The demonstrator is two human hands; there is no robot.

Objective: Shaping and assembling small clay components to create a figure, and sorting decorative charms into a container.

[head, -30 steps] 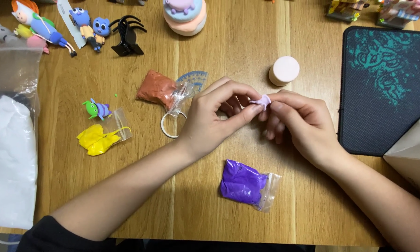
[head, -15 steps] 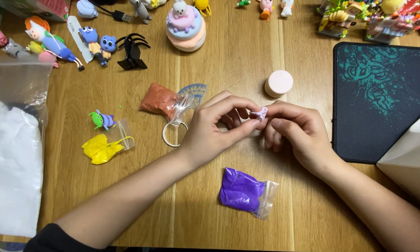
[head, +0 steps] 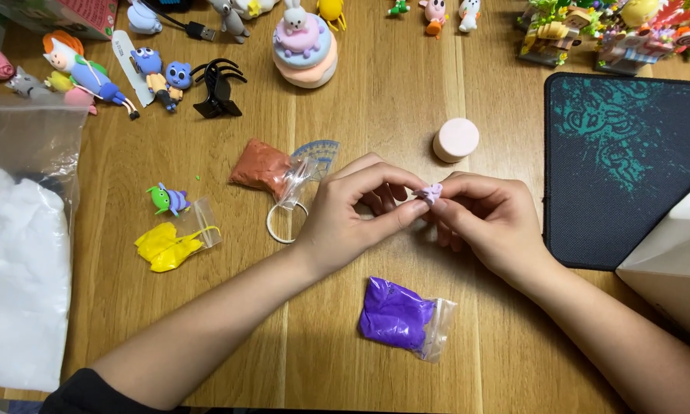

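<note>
Small lilac clay piece [head: 431, 192] pinched above the worktop [head: 406, 84].
Grasped between fingertips of left hand [head: 350, 215] and right hand [head: 487, 222]; too small to tell long axis or pointing direction.

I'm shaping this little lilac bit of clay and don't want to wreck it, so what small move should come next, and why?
Probably a light pinch and a slight turn of the lilac clay piece. It sits between the fingertips of the left hand and right hand, lifted off the wooden table, and looks small and unevenly shaped, so gentle pressure seems safer than a hard squeeze.
</note>
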